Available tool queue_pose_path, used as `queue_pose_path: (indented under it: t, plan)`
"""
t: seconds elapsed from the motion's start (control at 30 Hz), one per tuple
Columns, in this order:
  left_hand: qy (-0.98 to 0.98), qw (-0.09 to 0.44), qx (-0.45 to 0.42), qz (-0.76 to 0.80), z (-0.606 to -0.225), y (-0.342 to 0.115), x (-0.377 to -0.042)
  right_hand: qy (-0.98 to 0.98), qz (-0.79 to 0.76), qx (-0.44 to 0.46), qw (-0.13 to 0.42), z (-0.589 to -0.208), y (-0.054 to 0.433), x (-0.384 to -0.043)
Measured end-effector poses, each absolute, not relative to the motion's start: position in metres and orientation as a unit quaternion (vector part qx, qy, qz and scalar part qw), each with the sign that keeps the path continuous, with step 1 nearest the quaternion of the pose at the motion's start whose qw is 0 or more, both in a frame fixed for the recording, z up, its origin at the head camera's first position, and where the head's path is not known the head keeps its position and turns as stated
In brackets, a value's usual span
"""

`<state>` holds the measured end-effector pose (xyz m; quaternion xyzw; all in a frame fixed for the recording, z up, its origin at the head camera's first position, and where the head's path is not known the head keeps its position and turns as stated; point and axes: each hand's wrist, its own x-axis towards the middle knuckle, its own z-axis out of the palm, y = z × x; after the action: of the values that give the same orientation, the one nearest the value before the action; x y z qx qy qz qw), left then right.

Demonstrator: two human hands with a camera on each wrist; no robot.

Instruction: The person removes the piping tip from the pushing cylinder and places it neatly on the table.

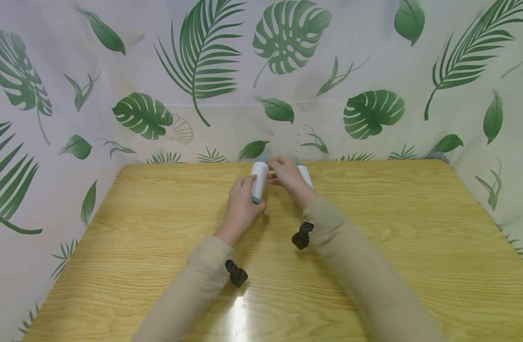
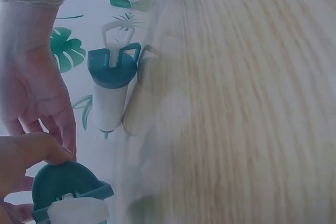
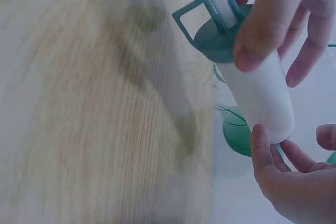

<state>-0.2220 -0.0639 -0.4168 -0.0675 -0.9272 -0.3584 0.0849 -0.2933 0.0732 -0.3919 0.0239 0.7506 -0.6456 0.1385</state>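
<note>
My left hand point(image 1: 243, 203) grips a white syringe point(image 1: 259, 179) with a teal end cap, held above the table. In the right wrist view, the left thumb presses the barrel just below the teal cap point(image 3: 218, 43), which carries two finger loops. The fingers of my right hand point(image 1: 289, 175) pinch the far end of the same syringe, around its small teal nozzle point(image 3: 279, 150). That nozzle is partly hidden by the fingertips. Right behind my right hand lies a second, similar syringe point(image 1: 305, 175), whose ring handle point(image 2: 118, 34) shows in the left wrist view.
The wooden table point(image 1: 394, 213) extends to both sides and toward me. A white cloth with green leaves point(image 1: 227, 123) hangs along its back edge and sides. A black wrist camera point(image 1: 302, 236) sits on each sleeve.
</note>
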Motion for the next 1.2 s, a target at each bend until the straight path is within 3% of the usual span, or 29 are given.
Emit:
queue_pose_path:
  t: [0.3,1.2]
  plan:
    - [-0.926,0.102,-0.107,-0.346,-0.408,-0.065,-0.209,0.724,-0.68,0.013,0.113,-0.387,0.091,-0.275]
    - [-0.895,0.201,-0.27,-0.293,-0.404,-0.069,-0.181,0.619,-0.765,-0.022,0.174,-0.381,0.149,-0.235]
